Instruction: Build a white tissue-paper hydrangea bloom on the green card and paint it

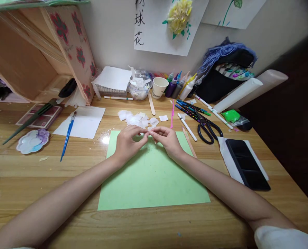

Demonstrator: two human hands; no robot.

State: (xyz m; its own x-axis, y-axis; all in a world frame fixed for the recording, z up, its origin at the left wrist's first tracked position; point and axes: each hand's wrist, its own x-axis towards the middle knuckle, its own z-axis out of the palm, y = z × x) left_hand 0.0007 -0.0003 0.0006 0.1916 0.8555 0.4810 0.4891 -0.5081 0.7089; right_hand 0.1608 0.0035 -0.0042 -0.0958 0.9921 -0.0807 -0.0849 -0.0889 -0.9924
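Observation:
My left hand (130,143) and my right hand (166,140) meet fingertip to fingertip over the far edge of a green sheet of paper (154,180). Both are closed in a pinch, thumb against forefinger. Whatever sits between the fingertips is tiny and pale, too small to name. Just beyond the fingers lies a loose pile of small white paper pieces (135,120), with a single white square (163,118) to its right. A wooden pencil (189,142) rests along the sheet's right edge, beside my right wrist.
Black scissors (208,128), several pens (192,107) and a black tray (247,164) lie right. A paper cup (159,86), a bowl of paper scraps (139,88) and paint bottles (181,86) line the wall. Left are a blue brush (68,136) and a palette (29,141).

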